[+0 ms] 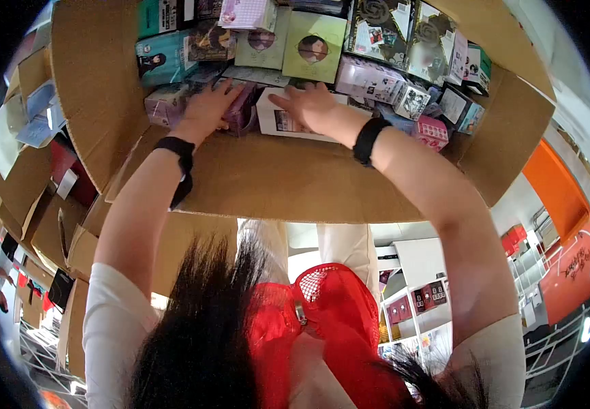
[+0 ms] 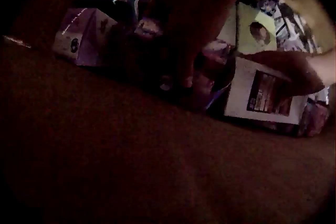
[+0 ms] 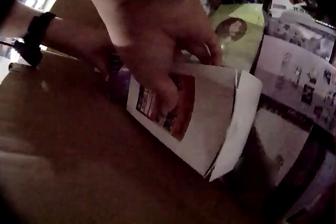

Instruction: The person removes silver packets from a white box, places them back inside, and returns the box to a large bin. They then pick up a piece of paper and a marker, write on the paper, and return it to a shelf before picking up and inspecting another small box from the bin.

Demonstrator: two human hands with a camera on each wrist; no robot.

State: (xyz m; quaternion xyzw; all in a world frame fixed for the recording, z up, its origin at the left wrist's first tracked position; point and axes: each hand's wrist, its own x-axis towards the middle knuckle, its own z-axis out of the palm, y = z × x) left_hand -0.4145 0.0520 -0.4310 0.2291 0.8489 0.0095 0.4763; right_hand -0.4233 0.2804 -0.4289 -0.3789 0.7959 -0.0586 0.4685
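Note:
In the head view my left hand lies over a purple box at the near side of a big carton, its fingers spread and the thumb low near the box's front. My right hand grips a white box with a dark picture panel on its face. In the right wrist view the thumb presses that panel while the other fingers bend over the far edge. The white box lies tilted beside the purple one. Behind it stands a light green box with a round portrait.
The cardboard carton surrounds the boxes, its near flap folded toward me. Teal boxes stand at the left, black patterned boxes at the back right. A small pink box sits near the right corner. White shelves stand below.

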